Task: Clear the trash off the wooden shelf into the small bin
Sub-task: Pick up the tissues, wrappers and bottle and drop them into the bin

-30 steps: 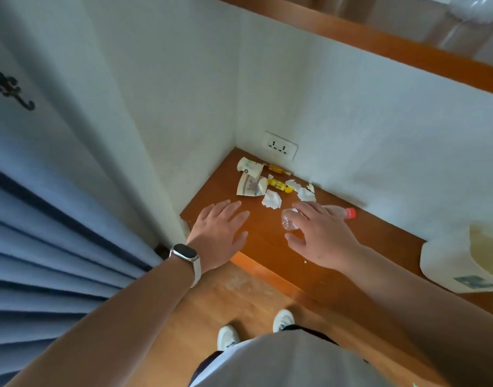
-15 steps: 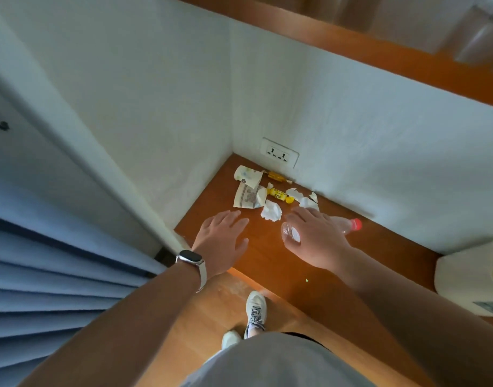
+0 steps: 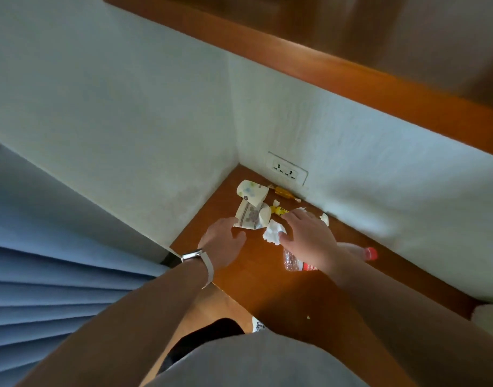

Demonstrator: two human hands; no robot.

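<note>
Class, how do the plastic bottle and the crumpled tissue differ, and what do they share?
The plastic bottle is clear with a red cap; the crumpled tissue is white. The bottle is long and lies on its side; the tissue is a small wad. Both rest on the wooden shelf.

Your shelf (image 3: 267, 280) is varnished wood, smooth with a warm sheen. On it you have a tissue (image 3: 273, 233) of soft, matt, crumpled paper; creased printed paper cups (image 3: 252, 191); a clear, crinkled, glossy plastic bottle (image 3: 291, 262) with a red plastic cap (image 3: 370, 253); and a shiny yellow wrapper (image 3: 284, 192). The wall (image 3: 379, 152) is rough and matt. Your watch (image 3: 191, 255) looks polished.
</note>
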